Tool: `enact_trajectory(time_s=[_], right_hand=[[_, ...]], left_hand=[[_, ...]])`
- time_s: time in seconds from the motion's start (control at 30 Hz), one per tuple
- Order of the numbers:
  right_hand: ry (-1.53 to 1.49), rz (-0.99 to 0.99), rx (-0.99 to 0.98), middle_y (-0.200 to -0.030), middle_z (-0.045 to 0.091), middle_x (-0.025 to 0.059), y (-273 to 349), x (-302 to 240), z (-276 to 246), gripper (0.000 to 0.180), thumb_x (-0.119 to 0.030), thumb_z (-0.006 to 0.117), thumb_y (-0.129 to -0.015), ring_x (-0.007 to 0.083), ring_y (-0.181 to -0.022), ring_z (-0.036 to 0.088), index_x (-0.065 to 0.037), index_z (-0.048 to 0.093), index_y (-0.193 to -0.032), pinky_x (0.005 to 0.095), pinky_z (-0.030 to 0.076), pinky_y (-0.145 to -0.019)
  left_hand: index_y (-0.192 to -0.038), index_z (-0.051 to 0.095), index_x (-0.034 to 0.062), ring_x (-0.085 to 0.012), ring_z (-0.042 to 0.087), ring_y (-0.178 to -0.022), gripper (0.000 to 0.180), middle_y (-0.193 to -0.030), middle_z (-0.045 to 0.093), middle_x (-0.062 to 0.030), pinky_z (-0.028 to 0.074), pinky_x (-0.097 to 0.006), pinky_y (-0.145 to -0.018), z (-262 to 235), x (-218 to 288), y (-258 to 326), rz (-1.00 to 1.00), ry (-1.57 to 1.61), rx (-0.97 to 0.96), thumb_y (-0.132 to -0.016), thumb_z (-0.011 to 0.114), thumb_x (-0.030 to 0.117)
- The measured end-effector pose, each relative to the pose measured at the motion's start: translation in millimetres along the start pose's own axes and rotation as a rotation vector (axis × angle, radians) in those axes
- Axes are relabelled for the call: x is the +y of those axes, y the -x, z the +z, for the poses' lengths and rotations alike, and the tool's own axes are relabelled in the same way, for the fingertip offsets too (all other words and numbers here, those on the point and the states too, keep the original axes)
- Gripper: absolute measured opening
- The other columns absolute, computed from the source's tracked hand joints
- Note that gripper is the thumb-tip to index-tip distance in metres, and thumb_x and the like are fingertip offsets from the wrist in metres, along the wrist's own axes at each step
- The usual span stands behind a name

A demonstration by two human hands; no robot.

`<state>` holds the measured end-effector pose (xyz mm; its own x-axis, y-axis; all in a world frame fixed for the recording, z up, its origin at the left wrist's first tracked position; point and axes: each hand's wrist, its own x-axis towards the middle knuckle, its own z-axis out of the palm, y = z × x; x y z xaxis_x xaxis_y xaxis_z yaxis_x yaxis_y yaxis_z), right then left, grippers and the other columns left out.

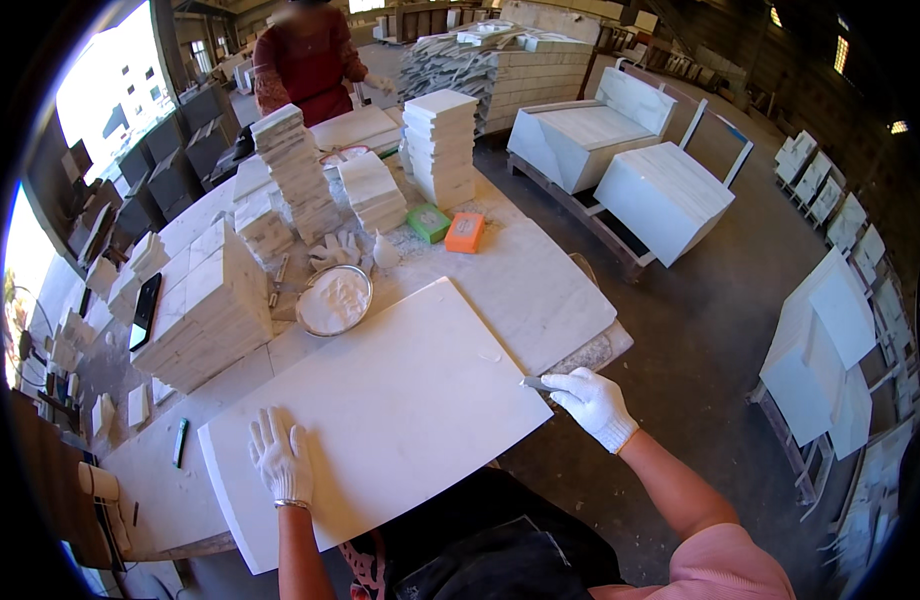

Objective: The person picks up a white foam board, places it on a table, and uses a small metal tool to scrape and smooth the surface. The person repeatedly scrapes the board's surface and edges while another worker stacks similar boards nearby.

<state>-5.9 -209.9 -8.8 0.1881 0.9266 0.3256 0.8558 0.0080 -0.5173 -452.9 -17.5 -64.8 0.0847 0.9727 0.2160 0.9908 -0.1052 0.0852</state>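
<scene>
A large white stone slab lies in front of me, its near edge at my body. My left hand, in a white knitted glove, rests flat on the slab's left part with its fingers stretched out. At the slab's right edge, my gloved right hand is closed around a small flat grey tool; its exact kind is too small to make out. A little white residue shows near that edge. Beyond the slab stands a round metal bowl of white paste or powder.
Stacked marble tiles, a green box, an orange box and loose gloves occupy the table's far side. A phone tops a tile block at left, near a green marker. Behind, another person stands.
</scene>
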Motion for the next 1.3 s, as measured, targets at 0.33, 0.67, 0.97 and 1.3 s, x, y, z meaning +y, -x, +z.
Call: enact_trajectory(time_s=[0.33,0.67,0.97,1.3], right_hand=[[-0.006,-0.029,0.072,-0.087,0.067,0.0057,-1,-9,-4,0.026,-0.015,0.071,-0.085,0.0247,-0.076,0.066,-0.014,0.072,-0.111,0.0337,0.054,-0.067],[0.057,0.033,-0.116,-0.085,0.066,0.0061,-2,6,-1,0.023,-0.024,0.068,-0.087,0.0263,-0.075,0.065,-0.02,0.073,-0.11,0.0366,0.053,-0.067],[0.078,0.06,-0.14,-0.083,0.065,0.0067,7,4,-12,0.023,-0.023,0.069,-0.087,0.0266,-0.074,0.065,-0.02,0.074,-0.109,0.037,0.052,-0.067],[-0.039,0.064,-0.089,-0.088,0.068,0.0073,-6,-2,-10,0.024,-0.021,0.069,-0.088,0.0251,-0.078,0.066,-0.016,0.073,-0.111,0.0352,0.053,-0.07]], left_hand=[[-0.148,0.042,0.011,-0.0368,0.032,-0.144,0.057,-0.156,0.036,-0.0118,0.023,-0.05,-0.118,-4,1,1,-0.003,0.027,0.005,-0.1,0.047,0.041],[-0.148,0.042,0.0114,-0.0364,0.032,-0.144,0.056,-0.156,0.036,-0.0116,0.023,-0.05,-0.117,-1,1,0,-0.003,0.014,0.005,-0.1,0.046,0.041],[-0.149,0.041,0.012,-0.0352,0.03,-0.145,0.058,-0.157,0.035,-0.0112,0.022,-0.05,-0.118,-1,0,0,-0.007,0.017,-0.004,-0.1,0.044,0.043],[-0.149,0.041,0.0123,-0.0346,0.031,-0.145,0.059,-0.157,0.035,-0.0113,0.022,-0.049,-0.118,-3,1,-1,-0.017,0.029,-0.01,-0.099,0.045,0.043]])
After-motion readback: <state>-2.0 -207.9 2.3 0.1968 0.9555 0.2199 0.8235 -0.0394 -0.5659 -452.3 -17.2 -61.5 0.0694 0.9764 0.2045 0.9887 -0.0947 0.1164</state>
